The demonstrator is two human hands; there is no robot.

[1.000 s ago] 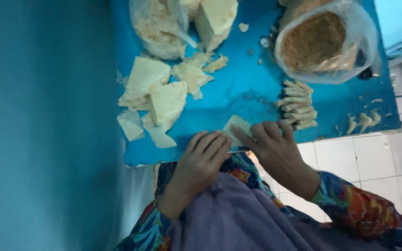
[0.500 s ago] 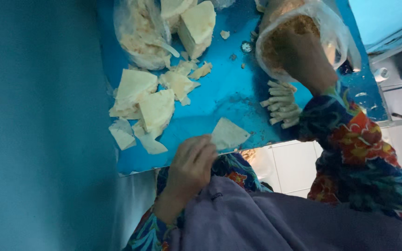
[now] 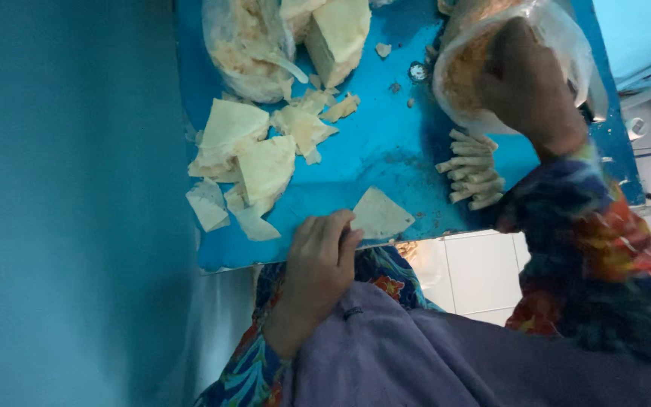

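Note:
My left hand (image 3: 318, 260) rests at the near edge of the blue table (image 3: 386, 143), fingertips touching a single pale triangular wrapper (image 3: 380, 215) that lies flat. My right hand (image 3: 529, 87) reaches into a clear plastic bag of brown crumbly filling (image 3: 465, 75) at the far right; its fingers are hidden inside the bag. Just below that bag lies a small row of several rolled pale sticks (image 3: 472, 169).
A loose pile of cut wrappers (image 3: 254, 154) lies at the table's left. Behind it stand a clear bag of pale scraps (image 3: 246, 45) and a stack of wrapper sheets (image 3: 337, 30). A blue wall (image 3: 69, 203) is at left, with white floor tiles (image 3: 476, 271) below the table.
My right hand left the wrapper near my lap and moved up into the bag of filling. The left hand stayed by the wrapper, which now lies flat on the table.

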